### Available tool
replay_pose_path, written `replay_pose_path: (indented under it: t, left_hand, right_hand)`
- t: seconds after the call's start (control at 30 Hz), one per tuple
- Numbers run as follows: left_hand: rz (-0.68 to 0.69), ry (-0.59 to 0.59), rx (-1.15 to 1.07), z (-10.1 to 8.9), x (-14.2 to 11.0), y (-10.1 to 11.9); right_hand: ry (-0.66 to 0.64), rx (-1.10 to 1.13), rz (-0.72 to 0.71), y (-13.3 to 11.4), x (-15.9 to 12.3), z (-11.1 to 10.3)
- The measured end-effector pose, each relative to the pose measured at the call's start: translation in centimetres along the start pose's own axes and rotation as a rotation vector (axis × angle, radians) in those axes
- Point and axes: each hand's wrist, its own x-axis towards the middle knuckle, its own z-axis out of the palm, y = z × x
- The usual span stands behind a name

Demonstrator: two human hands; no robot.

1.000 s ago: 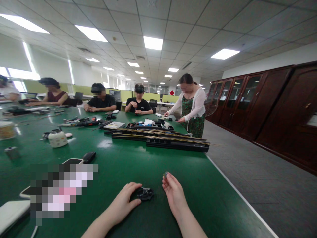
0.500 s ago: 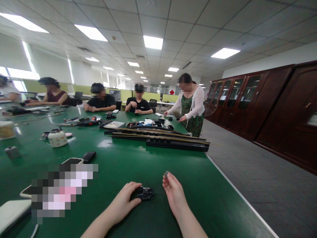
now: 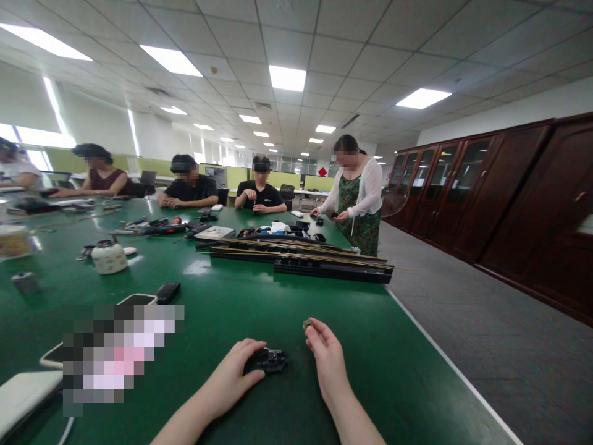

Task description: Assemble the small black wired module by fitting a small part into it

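Observation:
My left hand (image 3: 243, 366) lies on the green table (image 3: 222, 315), thumb and fingers closed about the near end of a small black plastic assembly (image 3: 275, 360). Lighter, shiny parts show on the assembly's upper side; its exact kind I cannot make out. To the right, my right hand (image 3: 328, 355) is raised slightly above the table. Its thumb and forefinger pinch a small grey metallic piece (image 3: 307, 323), too small to name. The two hands are apart, and the piece does not touch the assembly.
Long black rails with thin brass-coloured rods (image 3: 324, 266) lie across the table ahead. On the left are a phone (image 3: 136, 300), a white jar (image 3: 110, 256) and a metal cylinder (image 3: 25, 282). Several people sit farther back; one person (image 3: 356, 191) stands at the right edge.
My right hand has turned a little, and the small grey piece in its fingertips has shifted slightly left. My left hand and the black assembly stay almost where they were.

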Motion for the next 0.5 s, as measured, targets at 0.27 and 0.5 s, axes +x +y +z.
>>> replay_pose_path:
  t: [0.27,0.5]
  left_hand:
    - [-0.011,-0.002,0.005,0.1,0.0,-0.1]
    - [0.010,0.008,0.015,0.3,0.1,-0.6]
  right_hand:
    - [-0.215,-0.333,-0.190,-0.4,-1.4,0.8]
    - [-0.376,-0.550,-0.370,-0.5,-2.2,1.1]
